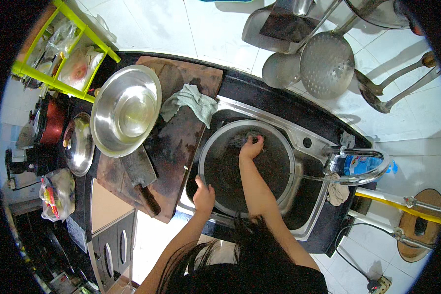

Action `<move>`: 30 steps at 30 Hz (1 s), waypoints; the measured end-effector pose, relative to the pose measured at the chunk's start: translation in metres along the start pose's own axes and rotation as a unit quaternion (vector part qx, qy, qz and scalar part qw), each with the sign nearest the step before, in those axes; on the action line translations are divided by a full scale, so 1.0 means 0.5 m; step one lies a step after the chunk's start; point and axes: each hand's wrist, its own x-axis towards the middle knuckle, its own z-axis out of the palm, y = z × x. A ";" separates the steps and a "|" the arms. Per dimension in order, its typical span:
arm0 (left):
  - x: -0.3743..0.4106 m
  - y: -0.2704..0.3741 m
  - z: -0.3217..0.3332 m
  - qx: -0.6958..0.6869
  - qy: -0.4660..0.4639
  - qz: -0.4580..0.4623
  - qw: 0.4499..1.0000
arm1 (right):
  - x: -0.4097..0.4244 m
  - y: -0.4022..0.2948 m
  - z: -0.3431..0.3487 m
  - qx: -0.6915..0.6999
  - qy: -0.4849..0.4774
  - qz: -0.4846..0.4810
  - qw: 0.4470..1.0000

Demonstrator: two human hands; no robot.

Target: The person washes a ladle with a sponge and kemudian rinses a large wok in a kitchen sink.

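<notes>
A large dark round wok (228,183) with a pale metal rim sits in the stainless-steel sink (305,224). My left hand (204,196) grips its rim on the near left side, thumb up. Inside the wok, toward the far wall, my right hand (252,147) presses a small dark scouring pad (255,139) against the surface. Fingers cover most of the pad, so its exact kind is hard to tell. From the chrome faucet (375,176) at the right, a thin stream of water appears to run to the wok's right edge.
Left of the sink, a wooden cutting board (172,154) bears a cleaver (141,172), a grey-green cloth (191,103) and a tilted steel basin (132,110). A pot lid (79,147) lies beyond. A skimmer (327,66) and ladles hang on the tiled wall. A rag (338,193) lies beside the faucet.
</notes>
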 end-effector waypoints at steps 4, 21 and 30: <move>0.003 0.010 -0.001 -0.020 -0.008 -0.010 1.000 | -0.046 -0.045 -0.010 -0.062 -0.017 -0.021 0.998; -0.018 0.110 -0.078 -0.218 0.084 0.051 0.971 | 0.108 0.019 -0.316 -0.543 -0.233 -0.505 0.630; -0.017 0.209 -0.124 -0.191 0.068 0.222 0.954 | -0.153 0.184 -0.294 -0.513 -0.426 -0.305 0.679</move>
